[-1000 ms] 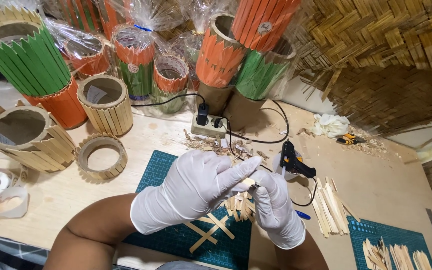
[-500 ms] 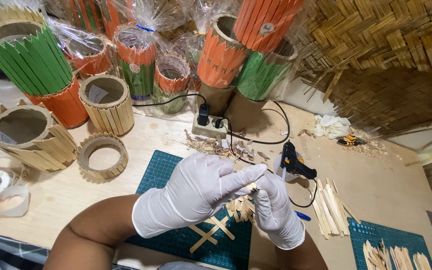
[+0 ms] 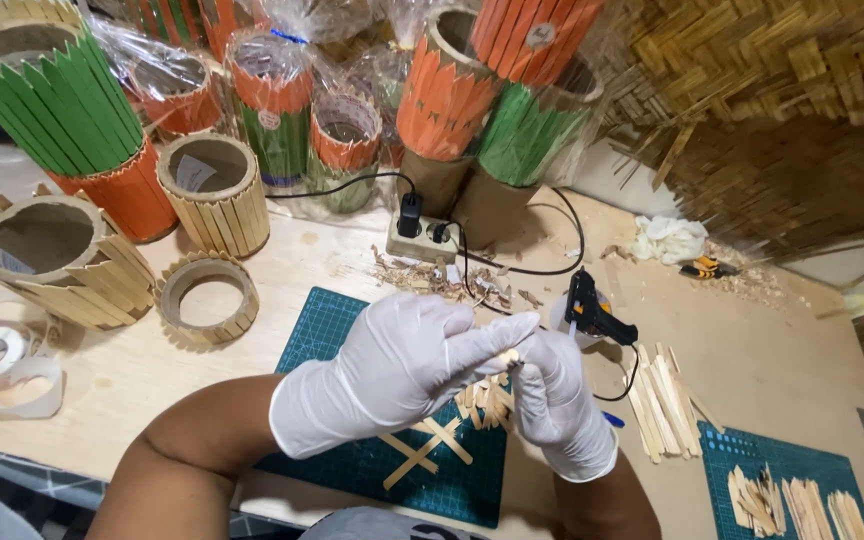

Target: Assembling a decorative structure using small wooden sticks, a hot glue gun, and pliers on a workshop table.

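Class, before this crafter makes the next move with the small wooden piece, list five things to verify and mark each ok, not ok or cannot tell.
1. Both gloves on: left hand, right hand: ok.
2. Small wooden piece pinched at the fingertips: ok.
3. Glue gun beside the hands on the table: ok.
4. Glue gun hot: cannot tell.
5. Spare sticks beside the cutting mat: ok.
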